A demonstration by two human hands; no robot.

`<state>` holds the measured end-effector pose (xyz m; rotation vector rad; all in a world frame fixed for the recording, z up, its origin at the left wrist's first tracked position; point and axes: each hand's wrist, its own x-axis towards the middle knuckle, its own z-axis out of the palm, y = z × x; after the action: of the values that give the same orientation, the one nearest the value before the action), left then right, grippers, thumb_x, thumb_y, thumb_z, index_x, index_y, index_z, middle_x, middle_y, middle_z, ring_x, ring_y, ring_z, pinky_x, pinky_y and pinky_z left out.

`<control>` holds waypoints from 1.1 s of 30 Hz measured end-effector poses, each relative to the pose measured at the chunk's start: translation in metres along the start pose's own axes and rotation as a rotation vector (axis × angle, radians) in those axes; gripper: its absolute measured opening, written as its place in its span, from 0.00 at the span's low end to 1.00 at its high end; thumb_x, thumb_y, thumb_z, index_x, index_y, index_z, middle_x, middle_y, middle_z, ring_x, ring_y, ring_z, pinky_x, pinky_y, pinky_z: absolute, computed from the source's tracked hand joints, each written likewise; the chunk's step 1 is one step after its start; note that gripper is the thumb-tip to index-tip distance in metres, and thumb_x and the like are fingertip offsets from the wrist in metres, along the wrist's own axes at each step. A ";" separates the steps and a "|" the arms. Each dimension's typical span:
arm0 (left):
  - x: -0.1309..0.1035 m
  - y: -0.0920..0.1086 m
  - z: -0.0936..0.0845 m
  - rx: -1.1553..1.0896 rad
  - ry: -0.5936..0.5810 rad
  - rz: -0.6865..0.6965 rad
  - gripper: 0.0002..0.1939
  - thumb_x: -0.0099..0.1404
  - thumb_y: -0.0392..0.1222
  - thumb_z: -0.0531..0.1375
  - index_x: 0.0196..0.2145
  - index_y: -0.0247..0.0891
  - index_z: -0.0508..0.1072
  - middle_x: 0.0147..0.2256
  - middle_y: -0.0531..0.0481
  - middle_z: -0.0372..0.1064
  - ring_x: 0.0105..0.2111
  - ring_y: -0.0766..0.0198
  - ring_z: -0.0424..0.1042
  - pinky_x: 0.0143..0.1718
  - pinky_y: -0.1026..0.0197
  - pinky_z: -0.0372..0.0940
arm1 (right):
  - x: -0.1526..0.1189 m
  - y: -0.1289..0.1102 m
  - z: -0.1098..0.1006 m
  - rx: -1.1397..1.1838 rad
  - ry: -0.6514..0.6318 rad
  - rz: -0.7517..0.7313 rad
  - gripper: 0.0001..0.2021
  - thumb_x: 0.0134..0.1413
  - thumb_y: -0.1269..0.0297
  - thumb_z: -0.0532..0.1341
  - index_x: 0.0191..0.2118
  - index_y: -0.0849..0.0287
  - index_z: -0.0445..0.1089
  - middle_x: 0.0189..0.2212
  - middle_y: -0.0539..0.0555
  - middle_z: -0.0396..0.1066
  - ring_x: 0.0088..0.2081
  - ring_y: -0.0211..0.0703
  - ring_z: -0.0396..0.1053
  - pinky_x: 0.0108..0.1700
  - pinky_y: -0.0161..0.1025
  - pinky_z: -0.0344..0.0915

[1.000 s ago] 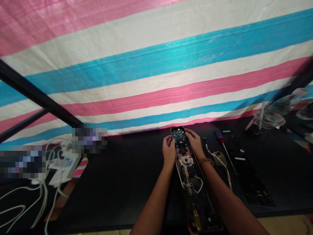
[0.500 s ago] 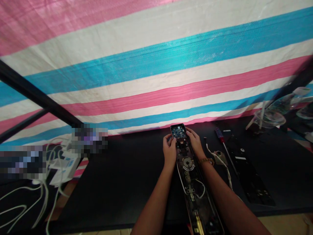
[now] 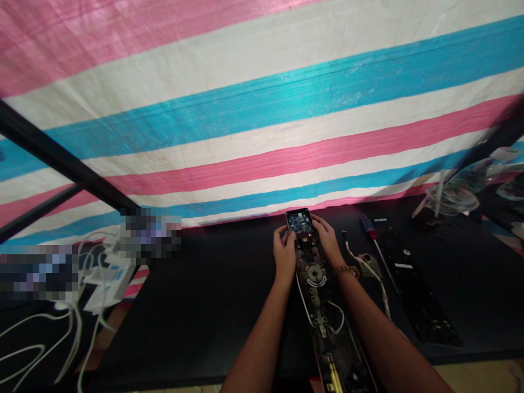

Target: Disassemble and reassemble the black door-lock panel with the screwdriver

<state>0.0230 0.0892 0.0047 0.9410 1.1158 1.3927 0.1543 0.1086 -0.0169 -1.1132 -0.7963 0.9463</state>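
Note:
A long, narrow electronic door lock (image 3: pixel 315 273) lies with its inside facing up, its near end running past the bottom edge of the view. Its far end shows a blue circuit board (image 3: pixel 299 221); nearer me are a round hub, white wires and a brass-coloured cylinder (image 3: pixel 334 377). My left hand (image 3: pixel 285 248) grips the left side of the far end, thumb by the board's lower corner. Around the right side my right hand (image 3: pixel 326 240) is closed, with a beaded bracelet at the wrist. Some fingertips are hidden behind the housing.
Right of the lock lie a small metal part (image 3: pixel 368 265) with a pale cable (image 3: pixel 380 289), a screwdriver (image 3: pixel 370 228) and a long black plate (image 3: pixel 423 300). Clear plastic containers (image 3: pixel 454 197) stand back right. White cables (image 3: pixel 71 341) hang at left; a striped sheet (image 3: pixel 262 109) rises behind the table.

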 end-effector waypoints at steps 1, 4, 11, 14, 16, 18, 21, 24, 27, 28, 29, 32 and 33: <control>0.000 0.000 0.000 0.002 0.000 0.000 0.17 0.59 0.43 0.63 0.45 0.38 0.68 0.38 0.45 0.76 0.39 0.56 0.78 0.42 0.56 0.71 | 0.000 0.000 0.000 -0.001 0.001 -0.001 0.21 0.48 0.51 0.65 0.43 0.60 0.79 0.44 0.59 0.79 0.47 0.54 0.73 0.52 0.48 0.67; 0.000 0.001 0.000 0.013 0.003 0.009 0.16 0.59 0.44 0.63 0.44 0.38 0.68 0.37 0.45 0.76 0.38 0.57 0.78 0.41 0.56 0.70 | 0.000 -0.001 0.000 -0.007 -0.009 0.004 0.21 0.48 0.51 0.64 0.44 0.60 0.78 0.44 0.59 0.79 0.47 0.54 0.73 0.51 0.48 0.67; -0.001 0.003 0.001 0.016 0.011 0.008 0.17 0.58 0.44 0.62 0.44 0.38 0.67 0.36 0.46 0.76 0.38 0.57 0.78 0.41 0.56 0.70 | 0.000 0.000 -0.001 -0.006 -0.022 0.012 0.22 0.48 0.50 0.64 0.45 0.60 0.78 0.45 0.59 0.79 0.48 0.54 0.73 0.51 0.47 0.68; -0.001 0.003 0.000 0.018 0.009 0.014 0.16 0.59 0.43 0.62 0.44 0.38 0.68 0.36 0.46 0.76 0.38 0.56 0.78 0.41 0.56 0.71 | 0.000 0.000 -0.001 -0.005 -0.028 0.025 0.23 0.48 0.49 0.65 0.46 0.59 0.78 0.45 0.59 0.79 0.47 0.54 0.73 0.51 0.48 0.68; -0.001 0.003 0.000 0.015 0.004 0.008 0.16 0.59 0.43 0.63 0.44 0.38 0.68 0.36 0.46 0.76 0.38 0.56 0.78 0.41 0.56 0.71 | -0.001 0.000 -0.001 -0.007 -0.027 0.029 0.23 0.48 0.49 0.64 0.46 0.59 0.78 0.45 0.59 0.79 0.47 0.54 0.73 0.51 0.48 0.68; 0.000 0.002 0.000 0.010 0.002 0.003 0.16 0.59 0.43 0.63 0.44 0.39 0.67 0.35 0.47 0.76 0.38 0.56 0.78 0.41 0.55 0.71 | 0.000 0.000 -0.001 -0.011 -0.023 0.024 0.23 0.48 0.48 0.64 0.45 0.60 0.78 0.44 0.59 0.79 0.47 0.54 0.73 0.51 0.48 0.68; 0.000 0.002 0.000 0.001 0.003 0.004 0.16 0.59 0.44 0.63 0.44 0.39 0.67 0.35 0.47 0.76 0.38 0.57 0.78 0.42 0.55 0.71 | 0.000 -0.001 0.000 -0.007 -0.017 0.016 0.22 0.48 0.49 0.65 0.44 0.60 0.78 0.44 0.59 0.79 0.46 0.54 0.73 0.50 0.47 0.68; -0.001 0.002 0.001 -0.001 0.004 0.010 0.16 0.59 0.43 0.63 0.44 0.39 0.68 0.35 0.48 0.76 0.37 0.58 0.78 0.41 0.56 0.71 | 0.000 -0.001 0.000 0.006 -0.017 0.026 0.22 0.48 0.50 0.65 0.44 0.60 0.78 0.43 0.58 0.79 0.46 0.53 0.73 0.50 0.47 0.68; -0.001 0.002 0.001 0.002 0.000 0.003 0.16 0.59 0.44 0.63 0.45 0.39 0.67 0.34 0.48 0.76 0.36 0.58 0.78 0.40 0.57 0.70 | 0.000 -0.001 -0.001 0.003 -0.017 0.024 0.21 0.49 0.50 0.65 0.45 0.60 0.78 0.44 0.58 0.79 0.46 0.53 0.73 0.50 0.47 0.69; -0.001 0.002 0.001 0.001 -0.002 0.001 0.16 0.59 0.44 0.63 0.45 0.39 0.67 0.34 0.48 0.76 0.36 0.58 0.78 0.40 0.56 0.70 | 0.000 -0.001 -0.001 0.001 -0.017 0.022 0.21 0.49 0.50 0.65 0.45 0.60 0.78 0.44 0.58 0.79 0.47 0.53 0.73 0.50 0.47 0.68; 0.000 0.002 0.001 0.001 -0.001 0.002 0.16 0.59 0.44 0.63 0.44 0.39 0.67 0.34 0.48 0.76 0.36 0.57 0.78 0.40 0.56 0.70 | -0.001 -0.001 -0.001 0.001 -0.018 0.021 0.22 0.49 0.50 0.65 0.45 0.60 0.78 0.44 0.58 0.79 0.47 0.54 0.73 0.50 0.47 0.68; 0.000 0.001 0.000 0.013 0.008 0.014 0.16 0.60 0.43 0.62 0.44 0.38 0.68 0.35 0.47 0.76 0.37 0.57 0.78 0.41 0.56 0.70 | -0.001 -0.002 0.000 0.001 -0.018 0.024 0.22 0.48 0.49 0.65 0.45 0.60 0.78 0.45 0.59 0.79 0.47 0.54 0.73 0.51 0.48 0.68; 0.000 0.001 0.000 0.017 0.008 0.016 0.15 0.60 0.43 0.62 0.44 0.38 0.68 0.35 0.47 0.76 0.37 0.57 0.78 0.41 0.56 0.70 | -0.001 -0.002 0.000 0.000 -0.018 0.026 0.23 0.48 0.49 0.65 0.45 0.60 0.78 0.45 0.59 0.79 0.47 0.54 0.73 0.51 0.48 0.68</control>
<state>0.0231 0.0892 0.0060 0.9596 1.1302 1.4027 0.1544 0.1071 -0.0149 -1.1188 -0.7987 0.9789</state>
